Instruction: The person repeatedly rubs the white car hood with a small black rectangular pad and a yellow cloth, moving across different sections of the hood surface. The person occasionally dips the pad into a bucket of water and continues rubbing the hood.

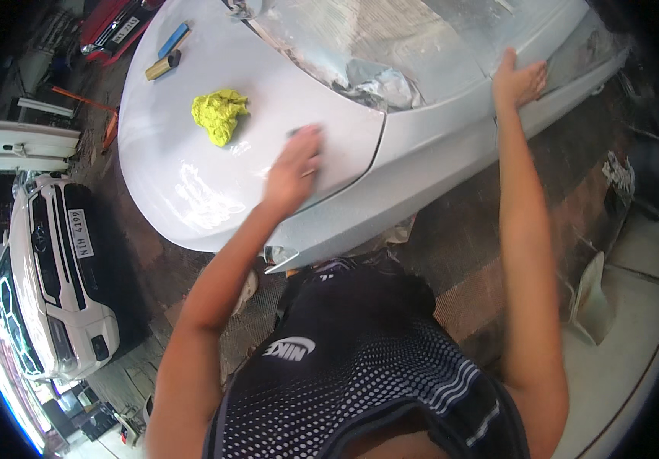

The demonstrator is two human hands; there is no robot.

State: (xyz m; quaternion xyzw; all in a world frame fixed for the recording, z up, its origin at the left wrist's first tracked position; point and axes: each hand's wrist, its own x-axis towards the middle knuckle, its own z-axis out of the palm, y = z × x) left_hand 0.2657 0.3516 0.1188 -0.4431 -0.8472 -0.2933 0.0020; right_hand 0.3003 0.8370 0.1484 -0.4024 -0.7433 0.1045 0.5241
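Observation:
My left hand [293, 173] presses down on the pale grey hood [268, 84] of a car, near the seam with its fender. Its fingers are closed over a small dark pad [293, 132], of which only an edge shows past the blurred fingertips. Off to the right, my right hand [519, 79] rests with fingers stretched out on the car body beside the covered windshield. A crumpled yellow-green cloth [220, 116] lies on the hood left of my left hand. Farther off lie a blue block [174, 40] and a tan cylinder with a dark end [162, 66].
Paper and plastic sheeting [390, 42] masks the windshield. The grey fender [398, 180] runs between me and the hood. A white vehicle [58, 283] stands at the left, a red car [119, 30] at the far left. Loose pale panels [593, 298] are at the right.

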